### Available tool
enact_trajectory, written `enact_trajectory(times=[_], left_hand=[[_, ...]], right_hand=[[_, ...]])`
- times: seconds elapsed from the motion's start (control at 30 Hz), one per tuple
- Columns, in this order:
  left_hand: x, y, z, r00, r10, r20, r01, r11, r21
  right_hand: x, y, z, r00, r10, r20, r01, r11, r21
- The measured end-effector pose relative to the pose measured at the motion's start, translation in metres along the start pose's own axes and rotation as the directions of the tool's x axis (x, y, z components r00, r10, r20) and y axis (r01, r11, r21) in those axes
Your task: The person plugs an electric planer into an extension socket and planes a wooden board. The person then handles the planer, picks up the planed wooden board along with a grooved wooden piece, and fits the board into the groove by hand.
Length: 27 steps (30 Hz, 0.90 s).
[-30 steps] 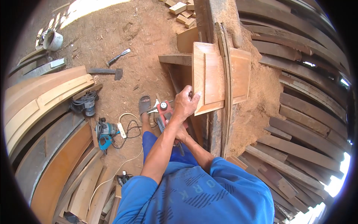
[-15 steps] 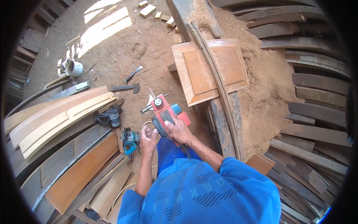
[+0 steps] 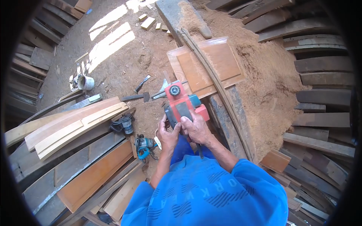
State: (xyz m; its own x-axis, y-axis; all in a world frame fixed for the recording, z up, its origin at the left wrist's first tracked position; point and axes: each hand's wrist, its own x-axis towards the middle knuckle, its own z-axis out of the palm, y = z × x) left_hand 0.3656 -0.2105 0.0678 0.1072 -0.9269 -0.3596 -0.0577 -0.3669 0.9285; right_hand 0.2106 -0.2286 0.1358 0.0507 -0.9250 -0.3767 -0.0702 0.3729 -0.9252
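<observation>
A red and black power planer [image 3: 182, 102] is held up in front of my body, between both hands. My right hand [image 3: 197, 128] is wrapped round its dark handle, thumb on top. At the tool's left side, my left hand [image 3: 168, 132] has its fingers against the black housing, the thumb near the handle. Just beyond the tool, a panelled wooden board [image 3: 207, 67] lies across the bench beam [image 3: 226, 132]. Over the board runs a long thin wooden strip [image 3: 205, 62]. The tool's underside is hidden.
On the ground to the left are a chisel [image 3: 142, 84], a hammer [image 3: 146, 97], a teal power tool [image 3: 145, 145] and a grey-blue one [image 3: 126, 122]. Curved planks [image 3: 79, 128] are stacked at the left. Sawdust [image 3: 271, 83] and more planks [image 3: 324, 79] lie at the right.
My left hand has left the board and come to the planer's side. The planer has been raised in my right hand and now points forward. The view has turned leftward.
</observation>
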Motion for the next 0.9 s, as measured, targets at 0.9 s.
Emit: enact_trajectory(times=[0.9], left_hand=[[0.239,0.048,0.010,0.979,0.150,0.140,-0.168,0.978,0.124]], right_hand=[[0.216,-0.040,-0.016,0.977,-0.197,-0.083,0.194,0.980,-0.039]])
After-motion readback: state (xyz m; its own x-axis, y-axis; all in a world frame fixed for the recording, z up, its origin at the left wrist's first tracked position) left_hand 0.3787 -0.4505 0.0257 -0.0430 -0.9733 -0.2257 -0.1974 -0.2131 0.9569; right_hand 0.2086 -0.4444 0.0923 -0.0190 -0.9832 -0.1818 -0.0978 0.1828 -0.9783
